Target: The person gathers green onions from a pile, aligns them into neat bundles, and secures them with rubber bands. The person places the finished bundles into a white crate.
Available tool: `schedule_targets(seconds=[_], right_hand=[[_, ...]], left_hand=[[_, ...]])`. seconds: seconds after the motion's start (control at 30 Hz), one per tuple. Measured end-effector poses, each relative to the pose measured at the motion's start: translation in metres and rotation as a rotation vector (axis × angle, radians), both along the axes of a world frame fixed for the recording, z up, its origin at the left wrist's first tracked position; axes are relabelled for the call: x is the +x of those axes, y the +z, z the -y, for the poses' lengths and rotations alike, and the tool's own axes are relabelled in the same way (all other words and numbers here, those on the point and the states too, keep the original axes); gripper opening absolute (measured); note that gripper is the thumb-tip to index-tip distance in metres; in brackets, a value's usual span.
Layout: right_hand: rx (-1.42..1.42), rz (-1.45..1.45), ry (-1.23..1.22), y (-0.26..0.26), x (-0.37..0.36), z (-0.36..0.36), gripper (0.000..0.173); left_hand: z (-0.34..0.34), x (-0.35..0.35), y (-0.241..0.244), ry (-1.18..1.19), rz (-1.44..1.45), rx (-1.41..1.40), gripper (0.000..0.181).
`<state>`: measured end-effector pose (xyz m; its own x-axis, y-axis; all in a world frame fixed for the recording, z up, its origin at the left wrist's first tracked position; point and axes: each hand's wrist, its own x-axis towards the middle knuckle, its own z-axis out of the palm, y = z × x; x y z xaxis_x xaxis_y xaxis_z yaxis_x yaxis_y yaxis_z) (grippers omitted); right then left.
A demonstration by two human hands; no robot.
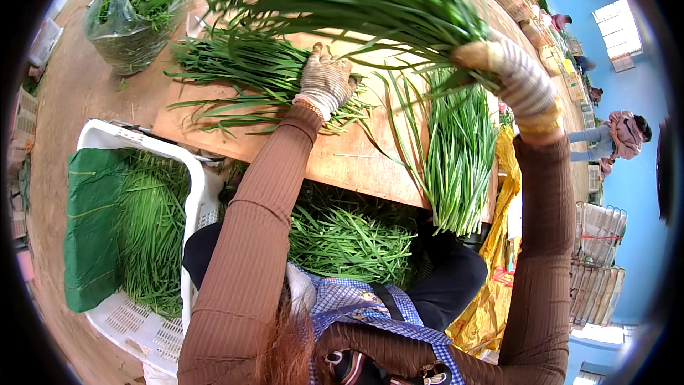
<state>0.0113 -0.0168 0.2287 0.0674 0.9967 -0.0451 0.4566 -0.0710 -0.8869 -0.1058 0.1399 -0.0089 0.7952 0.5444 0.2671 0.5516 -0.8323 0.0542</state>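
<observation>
My right hand [507,67], in a striped work glove with worn fingertips, grips a large bunch of long flat green leaves, likely garlic chives [363,0], by the stem end. The bunch is raised over the board and its leaf ends blur to the left. My left hand [325,79], also gloved, lies back-up on the stem end of a loose pile of chives [251,61] on the wooden board [368,163]. Its fingertips are partly hidden, so its grip cannot be told. A neat bundle of chives [462,155] lies along the board's right end, stems towards me.
A white plastic crate [197,192] with a green cloth [93,230] and chives stands at left. Cut leaves [350,246] heap below the board. Beyond are a clear plastic bag [115,27] of greens and, right, yellow sheeting [489,294]. A person [622,133] bends at far right.
</observation>
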Motion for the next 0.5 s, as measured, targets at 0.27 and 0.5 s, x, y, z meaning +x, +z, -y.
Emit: schedule_targets(seconds=[0.27,0.5], right_hand=[[0.087,-0.373,-0.353,-0.022,-0.080,0.084,0.043],[-0.047,-0.794,-0.420,-0.173,-0.143,0.178,0.072]], left_hand=[[0.090,-0.079,0.038,-0.061,0.380,-0.138,0.044],[0.213,-0.164,0.001,-0.009,1.433,-2.479,0.063]])
